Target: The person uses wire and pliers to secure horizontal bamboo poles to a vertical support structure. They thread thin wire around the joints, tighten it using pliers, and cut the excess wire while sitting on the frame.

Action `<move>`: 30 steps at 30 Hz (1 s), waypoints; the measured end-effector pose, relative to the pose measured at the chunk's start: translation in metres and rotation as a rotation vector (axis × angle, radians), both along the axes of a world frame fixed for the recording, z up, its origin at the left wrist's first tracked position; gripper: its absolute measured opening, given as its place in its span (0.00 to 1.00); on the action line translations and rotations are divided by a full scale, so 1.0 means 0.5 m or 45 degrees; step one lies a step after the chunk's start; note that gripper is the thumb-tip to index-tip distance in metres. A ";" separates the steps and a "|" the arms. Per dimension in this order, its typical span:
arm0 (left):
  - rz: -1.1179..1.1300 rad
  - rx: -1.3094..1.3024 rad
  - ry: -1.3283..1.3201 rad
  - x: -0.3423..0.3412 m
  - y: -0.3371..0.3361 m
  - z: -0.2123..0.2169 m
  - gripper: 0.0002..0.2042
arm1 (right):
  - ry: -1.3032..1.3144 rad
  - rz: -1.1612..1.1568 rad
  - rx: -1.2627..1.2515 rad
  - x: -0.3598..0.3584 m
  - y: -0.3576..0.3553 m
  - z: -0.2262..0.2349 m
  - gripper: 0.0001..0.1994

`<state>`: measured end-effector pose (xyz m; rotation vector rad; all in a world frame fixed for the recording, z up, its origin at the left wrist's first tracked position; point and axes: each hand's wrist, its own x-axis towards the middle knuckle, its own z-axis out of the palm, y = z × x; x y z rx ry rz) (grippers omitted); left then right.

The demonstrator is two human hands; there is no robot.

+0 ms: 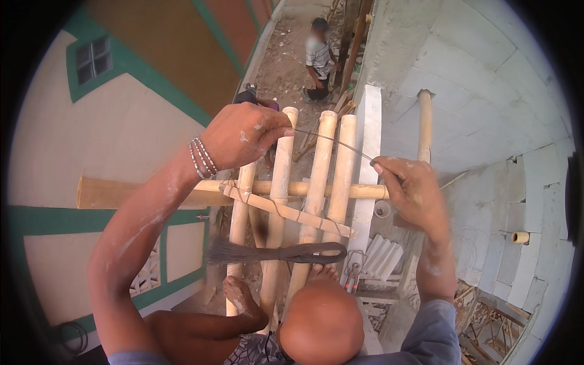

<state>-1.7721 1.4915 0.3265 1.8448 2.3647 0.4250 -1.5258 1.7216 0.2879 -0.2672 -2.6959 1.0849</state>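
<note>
A thin dark wire [340, 143] runs between my two hands, slightly bowed, above the far ends of the bamboo poles. My left hand [246, 135] is closed, with one end pinched between thumb and fingers. To the right, my right hand [413, 190] pinches the other end. Below lie several lengthwise bamboo poles [316, 176], crossed by a horizontal bamboo pole [298, 189]. A wooden slat [286, 211] sits slantwise over them, with wire loops around it. Nearer me, a looped bundle of dark wire [274, 252] rests across the poles.
My bare foot [242, 295] and bent knee [321, 319] are at the near end. Pliers with red handles [352, 280] lie by the white beam [368, 152]. A block wall [480, 79] rises on the right. Far below, one person [319, 58] stands on the ground; another is partly hidden.
</note>
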 end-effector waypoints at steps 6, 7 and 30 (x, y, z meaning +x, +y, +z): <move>-0.012 -0.083 -0.082 0.064 -0.021 -0.059 0.07 | 0.058 0.104 -0.084 -0.012 -0.043 -0.071 0.12; -0.029 -0.075 -0.084 0.065 -0.021 -0.077 0.07 | 0.062 0.112 -0.065 -0.014 -0.054 -0.083 0.12; -0.631 -0.125 0.211 0.034 0.054 -0.373 0.10 | -0.410 0.067 0.280 0.103 -0.135 -0.168 0.11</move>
